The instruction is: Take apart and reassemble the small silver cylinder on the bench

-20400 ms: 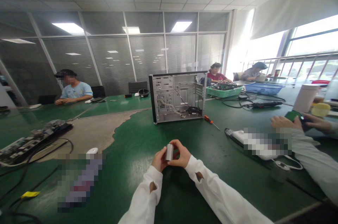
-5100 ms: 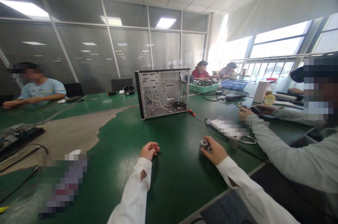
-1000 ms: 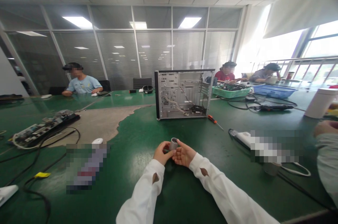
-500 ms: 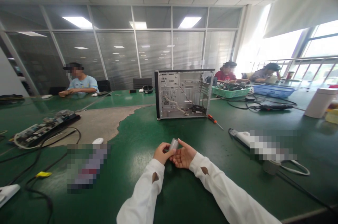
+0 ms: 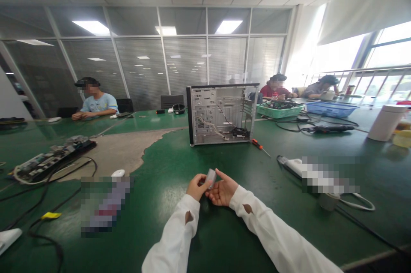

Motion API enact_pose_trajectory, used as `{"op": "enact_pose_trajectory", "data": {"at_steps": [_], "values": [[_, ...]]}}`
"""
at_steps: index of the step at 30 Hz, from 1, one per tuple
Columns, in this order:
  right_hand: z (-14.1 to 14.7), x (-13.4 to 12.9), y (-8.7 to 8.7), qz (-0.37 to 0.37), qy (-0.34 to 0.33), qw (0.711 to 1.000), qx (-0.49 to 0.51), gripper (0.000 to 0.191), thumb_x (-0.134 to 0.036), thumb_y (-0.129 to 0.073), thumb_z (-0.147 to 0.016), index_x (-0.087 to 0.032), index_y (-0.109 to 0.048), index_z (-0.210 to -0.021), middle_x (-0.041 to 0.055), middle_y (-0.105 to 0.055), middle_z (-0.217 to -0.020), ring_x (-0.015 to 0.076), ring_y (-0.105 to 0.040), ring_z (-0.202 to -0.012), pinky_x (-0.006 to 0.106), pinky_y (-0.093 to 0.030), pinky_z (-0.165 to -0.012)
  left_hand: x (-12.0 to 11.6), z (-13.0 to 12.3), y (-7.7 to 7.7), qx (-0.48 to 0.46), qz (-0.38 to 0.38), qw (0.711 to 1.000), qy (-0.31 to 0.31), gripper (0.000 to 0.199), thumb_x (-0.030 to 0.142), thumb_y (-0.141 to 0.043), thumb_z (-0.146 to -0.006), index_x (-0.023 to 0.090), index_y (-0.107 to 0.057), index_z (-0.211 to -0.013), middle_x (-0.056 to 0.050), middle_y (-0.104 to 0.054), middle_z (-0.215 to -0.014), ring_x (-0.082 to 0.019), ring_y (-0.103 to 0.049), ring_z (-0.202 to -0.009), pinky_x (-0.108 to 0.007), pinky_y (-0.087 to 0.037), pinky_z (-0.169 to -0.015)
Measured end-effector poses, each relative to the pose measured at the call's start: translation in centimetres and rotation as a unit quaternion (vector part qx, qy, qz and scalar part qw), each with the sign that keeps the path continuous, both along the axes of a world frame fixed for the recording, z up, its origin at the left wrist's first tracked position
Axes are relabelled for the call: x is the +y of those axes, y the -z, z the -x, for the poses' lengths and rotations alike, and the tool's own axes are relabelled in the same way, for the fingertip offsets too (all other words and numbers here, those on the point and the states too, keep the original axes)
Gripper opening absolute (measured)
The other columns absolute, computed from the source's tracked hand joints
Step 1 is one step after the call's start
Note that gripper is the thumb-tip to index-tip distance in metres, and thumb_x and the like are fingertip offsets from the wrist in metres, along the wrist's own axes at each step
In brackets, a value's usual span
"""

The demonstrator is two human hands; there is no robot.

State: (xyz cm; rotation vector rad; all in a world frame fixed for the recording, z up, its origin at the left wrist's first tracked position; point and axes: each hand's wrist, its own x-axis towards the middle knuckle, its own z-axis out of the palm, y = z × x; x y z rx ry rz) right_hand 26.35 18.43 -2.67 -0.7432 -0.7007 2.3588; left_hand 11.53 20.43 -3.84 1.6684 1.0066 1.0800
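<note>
Above the near part of the green table, my left hand (image 5: pixel 195 187) is closed around a small grey box-shaped piece (image 5: pixel 210 177), its thumb along the near side. My right hand (image 5: pixel 222 190) is palm up beside it. One digit of that hand reaches the top edge of the piece, and the other fingers curl below it. The exact kind of the piece is too small to tell. Beyond both hands stands an upright computer case (image 5: pixel 223 114), its side off, with cables and metal bays showing. A screwdriver (image 5: pixel 257 144) with an orange-red handle lies by its right corner.
Left lie a power strip-like circuit assembly (image 5: pixel 54 159), black cables and a white mouse (image 5: pixel 118 173). Right are a green basket (image 5: pixel 280 112), a blue basket (image 5: pixel 332 109), a white cylindrical container (image 5: pixel 387 123) and a white device (image 5: pixel 293 166). Several people sit around the table.
The camera view has shifted slightly. The grey piece has turned a little in my hands and shows a lighter face; both hands keep nearly the same pose.
</note>
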Motion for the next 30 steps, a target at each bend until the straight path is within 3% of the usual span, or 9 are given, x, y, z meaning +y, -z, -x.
{"op": "enact_pose_trajectory", "data": {"at_steps": [6, 15, 25, 30], "values": [[0.0, 0.0, -0.1, 0.015, 0.019, 1.000, 0.013, 0.066, -0.065, -0.030, -0.070, -0.004, -0.052, -0.081, 0.0140, -0.060, -0.067, 0.0152, -0.056, -0.059, 0.026, -0.042, -0.057, 0.0, -0.3, 0.3, -0.025, 0.002, 1.000, 0.013, 0.031, 0.034, -0.062, -0.060, 0.015, -0.054, -0.084, -0.003, -0.057, -0.078, -0.015, -0.053, -0.074, -0.023, -0.043, -0.060], [0.0, 0.0, 0.0, 0.027, 0.039, 0.999, 0.023, 0.060, -0.062, -0.038, -0.068, -0.005, -0.051, -0.079, 0.0132, -0.060, -0.066, 0.0145, -0.056, -0.059, 0.025, -0.043, -0.057, -0.1, -0.2, -0.1, -0.020, 0.008, 1.000, 0.015, 0.028, 0.032, -0.060, -0.062, 0.015, -0.056, -0.084, -0.004, -0.059, -0.079, -0.016, -0.053, -0.076, -0.024, -0.043, -0.064], [0.0, 0.0, -0.1, 0.001, 0.145, 0.989, 0.004, 0.045, -0.049, -0.047, -0.072, -0.005, -0.054, -0.080, 0.0090, -0.061, -0.067, 0.0112, -0.057, -0.060, 0.022, -0.044, -0.055, -0.3, -0.2, -1.0, -0.047, 0.015, 0.999, -0.006, 0.029, 0.042, -0.052, -0.067, 0.016, -0.060, -0.078, -0.002, -0.061, -0.073, -0.015, -0.055, -0.073, -0.028, -0.041, -0.073], [0.5, 0.3, 0.5, -0.072, 0.236, 0.968, -0.055, 0.025, -0.032, -0.059, -0.068, -0.010, -0.053, -0.080, 0.0043, -0.060, -0.068, 0.0084, -0.056, -0.054, 0.021, -0.045, -0.053, -0.2, -0.1, -0.9, -0.073, 0.030, 0.997, -0.001, 0.030, 0.042, -0.053, -0.066, 0.016, -0.058, -0.080, -0.003, -0.061, -0.076, -0.016, -0.055, -0.076, -0.029, -0.041, -0.075]]}}
